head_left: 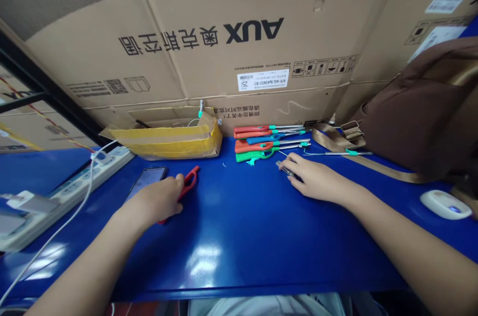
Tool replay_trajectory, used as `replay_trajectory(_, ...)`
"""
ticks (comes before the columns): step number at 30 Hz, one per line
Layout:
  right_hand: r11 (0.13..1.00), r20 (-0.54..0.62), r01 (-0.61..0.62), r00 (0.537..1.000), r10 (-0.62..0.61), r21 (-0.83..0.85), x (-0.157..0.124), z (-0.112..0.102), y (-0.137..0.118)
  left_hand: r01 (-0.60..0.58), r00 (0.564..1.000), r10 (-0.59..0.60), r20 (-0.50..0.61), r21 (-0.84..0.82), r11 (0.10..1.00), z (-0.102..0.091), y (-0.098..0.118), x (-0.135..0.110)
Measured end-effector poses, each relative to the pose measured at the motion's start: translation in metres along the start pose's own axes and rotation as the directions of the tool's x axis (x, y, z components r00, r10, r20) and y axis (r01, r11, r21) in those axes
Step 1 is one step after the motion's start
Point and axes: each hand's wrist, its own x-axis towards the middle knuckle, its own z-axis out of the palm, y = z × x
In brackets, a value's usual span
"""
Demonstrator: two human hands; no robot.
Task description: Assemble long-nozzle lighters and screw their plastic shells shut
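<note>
My left hand (164, 199) is closed round a red utility lighter handle (191, 180), with its looped trigger guard sticking out past the fingers. A phone (146, 180) lies just beside and partly behind that hand. On the right, my right hand (308, 174) has its fingers closed on a small grey, shiny piece (286, 168); the palm hides the rest of it. Left of the right hand lies a row of utility lighters: red (248, 129), orange (250, 147), blue (261, 140) and green (246, 156), with metal tubes and teal bits pointing right.
A yellow-taped cardboard box (168, 144) stands at the back left. White power strips (80, 181) with cables run along the left. At the right are a brown bag (414, 112), its strap (388, 167), a thin metal tube (338, 153) and a white mouse (444, 204). Large cardboard (186, 72) walls the back.
</note>
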Motion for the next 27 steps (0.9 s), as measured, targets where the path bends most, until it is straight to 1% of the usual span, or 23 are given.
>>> replay_trajectory(2,1.0,-0.006,0.0,1.0,0.0,0.016,0.0,0.0,0.004,-0.082,0.996,0.081,0.047,0.016,0.997,0.0,0.018,-0.012)
replay_trajectory(4,1.0,-0.014,-0.001,1.0,0.002,0.022,0.001,-0.002,0.005,-0.224,0.974,0.224,0.035,0.005,0.975,0.002,0.042,-0.019)
replay_trajectory(5,1.0,-0.023,0.005,1.0,-0.005,0.028,0.001,-0.003,0.003,-0.354,0.935,0.354,-0.013,-0.007,0.935,0.004,0.054,-0.02)
replay_trajectory(6,0.999,-0.042,0.025,0.999,-0.023,0.044,0.002,-0.005,0.001,-0.446,0.894,0.442,-0.081,-0.039,0.894,0.008,0.066,-0.018)
replay_trajectory(8,0.989,-0.103,0.099,0.991,-0.088,0.109,0.002,-0.008,-0.008,-0.542,0.828,0.511,-0.23,-0.099,0.834,0.018,0.086,-0.011)
replay_trajectory(10,0.958,-0.147,0.196,0.975,-0.167,0.208,0.003,-0.009,-0.018,-0.627,0.761,0.561,-0.327,-0.145,0.765,0.03,0.098,-0.002)
replay_trajectory(11,0.944,-0.131,0.224,0.972,-0.197,0.241,0.003,-0.009,-0.024,-0.664,0.731,0.574,-0.37,-0.187,0.724,0.035,0.101,0.003)
replay_trajectory(13,0.942,-0.077,0.244,0.97,-0.232,0.23,0.003,-0.008,-0.034,-0.694,0.706,0.554,-0.442,-0.275,0.665,0.043,0.102,0.01)
replay_trajectory(16,0.952,0.017,0.236,0.97,-0.243,0.193,0.002,-0.004,-0.044,-0.696,0.708,0.512,-0.487,-0.358,0.622,0.048,0.096,0.014)
replay_trajectory(20,0.953,0.051,0.175,0.98,-0.193,0.246,0.0,-0.003,-0.047,-0.706,0.705,0.515,-0.488,-0.411,0.577,0.05,0.092,0.015)
replay_trajectory(22,0.946,0.069,0.162,0.98,-0.189,0.279,-0.001,-0.003,-0.046,-0.704,0.708,0.499,-0.5,-0.446,0.553,0.052,0.091,0.016)
replay_trajectory(24,0.937,0.084,0.16,0.977,-0.195,0.312,-0.001,-0.003,-0.045,-0.685,0.727,0.459,-0.511,-0.5,0.529,0.054,0.091,0.019)
replay_trajectory(27,0.934,0.041,0.163,0.982,-0.185,0.319,0.001,0.0,-0.041,-0.653,0.757,0.401,-0.516,-0.567,0.502,0.058,0.092,0.02)
